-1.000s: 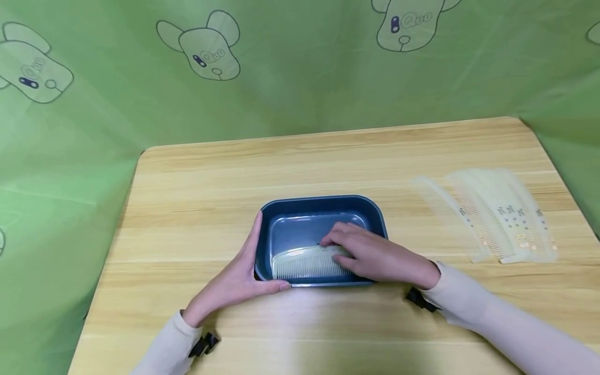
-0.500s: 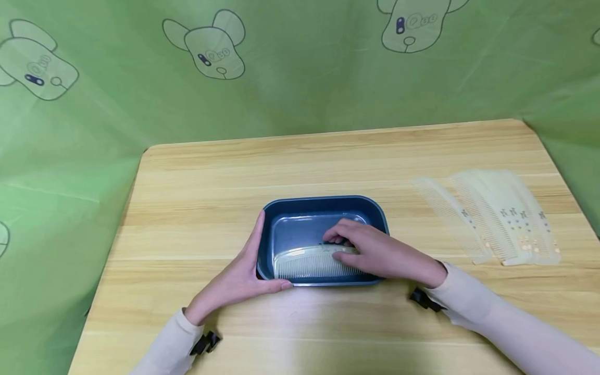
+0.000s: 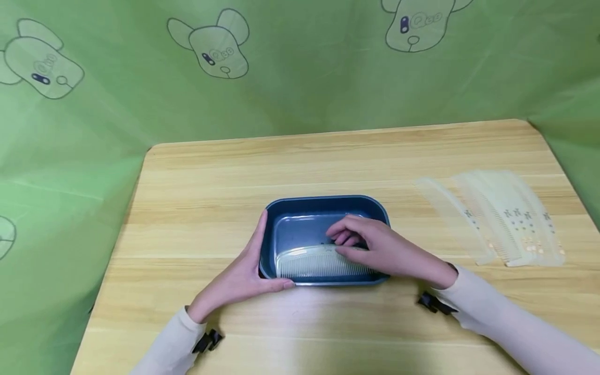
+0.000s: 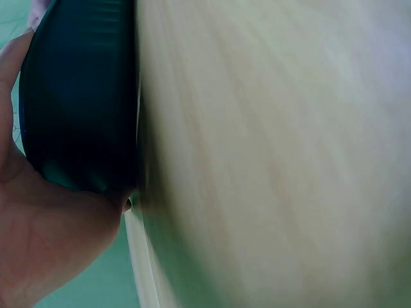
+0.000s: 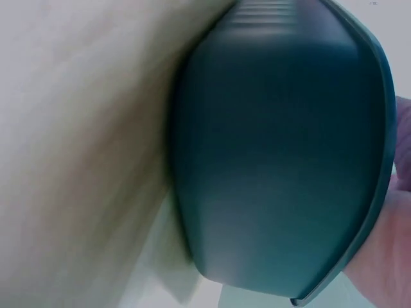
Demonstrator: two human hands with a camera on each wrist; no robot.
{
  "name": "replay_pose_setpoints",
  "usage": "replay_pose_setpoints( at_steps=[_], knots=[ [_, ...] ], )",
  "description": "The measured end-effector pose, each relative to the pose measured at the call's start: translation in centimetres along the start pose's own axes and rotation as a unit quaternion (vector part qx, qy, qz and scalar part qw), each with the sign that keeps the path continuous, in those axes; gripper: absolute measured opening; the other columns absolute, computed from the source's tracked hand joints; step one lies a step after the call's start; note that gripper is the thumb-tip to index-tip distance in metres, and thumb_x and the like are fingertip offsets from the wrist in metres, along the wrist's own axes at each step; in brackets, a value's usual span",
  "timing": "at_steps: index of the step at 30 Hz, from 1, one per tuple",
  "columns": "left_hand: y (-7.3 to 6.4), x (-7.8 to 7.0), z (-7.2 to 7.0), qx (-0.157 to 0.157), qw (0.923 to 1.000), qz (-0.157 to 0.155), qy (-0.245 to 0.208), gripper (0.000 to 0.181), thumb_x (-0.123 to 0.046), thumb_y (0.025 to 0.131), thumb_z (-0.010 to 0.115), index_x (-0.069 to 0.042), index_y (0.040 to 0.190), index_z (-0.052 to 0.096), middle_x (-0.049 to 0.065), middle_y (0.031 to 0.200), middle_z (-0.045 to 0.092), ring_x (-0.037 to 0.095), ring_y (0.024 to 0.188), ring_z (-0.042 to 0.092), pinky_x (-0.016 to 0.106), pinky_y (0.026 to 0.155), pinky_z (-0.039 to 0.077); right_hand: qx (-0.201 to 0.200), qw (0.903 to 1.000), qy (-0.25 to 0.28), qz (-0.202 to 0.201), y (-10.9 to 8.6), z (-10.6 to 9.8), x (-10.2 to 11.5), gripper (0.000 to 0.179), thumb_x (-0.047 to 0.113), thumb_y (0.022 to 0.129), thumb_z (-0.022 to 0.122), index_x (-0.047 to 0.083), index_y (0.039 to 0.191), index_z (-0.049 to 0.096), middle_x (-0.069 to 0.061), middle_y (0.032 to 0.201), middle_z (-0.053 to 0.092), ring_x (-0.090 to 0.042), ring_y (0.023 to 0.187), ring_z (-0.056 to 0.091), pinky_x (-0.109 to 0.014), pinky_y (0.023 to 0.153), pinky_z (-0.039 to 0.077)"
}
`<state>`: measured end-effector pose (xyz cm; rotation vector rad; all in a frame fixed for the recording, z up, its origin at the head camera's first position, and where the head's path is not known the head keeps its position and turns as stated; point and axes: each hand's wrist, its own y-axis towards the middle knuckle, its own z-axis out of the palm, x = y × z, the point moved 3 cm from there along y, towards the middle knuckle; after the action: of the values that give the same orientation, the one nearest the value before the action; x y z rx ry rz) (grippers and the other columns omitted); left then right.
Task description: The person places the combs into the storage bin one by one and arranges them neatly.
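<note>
**Pale green comb (image 3: 304,262) in dark blue tray (image 3: 297,229)**

The comb is seen in the lower half of the tray, just below the frame's centre. Its curved spine is turned toward the top of the frame, its teeth toward the near long wall; its right end is partly covered.

The tray's left end is gripped by the left hand (image 3: 239,273): the thumb is laid along the near rim, the fingers against the left side. In the left wrist view the hand is seen wrapped about the tray's corner.

The right hand (image 3: 375,247) is held over the tray's right half, fingers loosely bent, thumb parted from them. Nothing is seen gripped; whether the comb is touched by the thumb cannot be told.

At the right of the frame, more combs (image 3: 508,216) are laid in an overlapping fan on the wood-grain tabletop (image 3: 211,182), printed marks toward their lower ends. The upper frame is filled by a green backdrop (image 3: 304,78) printed with animal heads.
</note>
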<state>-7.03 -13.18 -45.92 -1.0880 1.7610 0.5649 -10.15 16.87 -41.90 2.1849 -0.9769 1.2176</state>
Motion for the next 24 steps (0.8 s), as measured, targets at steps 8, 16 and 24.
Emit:
replay_pose_setpoints(
  at_steps=[8, 16, 24],
  knots=[
    [0.1, -0.1, 0.0, 0.000, 1.0000, -0.001, 0.008, 0.146, -0.037, 0.084, 0.097, -0.033, 0.174, -0.018, -0.002, 0.181, -0.013, 0.027, 0.165, 0.002, 0.060, 0.128, 0.017, -0.070, 0.9955, 0.064, -0.001, -1.0, -0.6, 0.0, 0.022, 0.000, 0.106, 0.069, 0.005, 0.127, 0.073, -0.011, 0.114, 0.075, -0.023, 0.097, 0.070, -0.025, 0.083, 0.059],
    [0.3, -0.1, 0.0, 0.003, 0.9999, -0.002, 0.013, 0.146, -0.038, 0.084, 0.097, -0.032, 0.174, -0.018, 0.001, 0.181, -0.014, 0.026, 0.165, 0.000, 0.060, 0.127, 0.017, -0.109, 0.9862, 0.123, 0.021, -2.2, -1.8, 0.1, 0.027, -0.004, 0.108, 0.063, -0.003, 0.134, 0.068, -0.021, 0.119, 0.074, -0.033, 0.104, 0.074, -0.027, 0.083, 0.062],
    [0.1, -0.1, 0.0, -0.003, 1.0000, -0.002, 0.008, 0.146, -0.036, 0.084, 0.098, -0.034, 0.173, -0.018, -0.002, 0.181, -0.013, 0.027, 0.165, 0.001, 0.060, 0.127, 0.017, -0.152, 0.9780, 0.140, 0.030, -3.0, -2.6, -0.3, 0.026, -0.006, 0.108, 0.060, -0.007, 0.134, 0.066, -0.027, 0.119, 0.072, -0.030, 0.105, 0.074, -0.031, 0.089, 0.062]
  ],
)
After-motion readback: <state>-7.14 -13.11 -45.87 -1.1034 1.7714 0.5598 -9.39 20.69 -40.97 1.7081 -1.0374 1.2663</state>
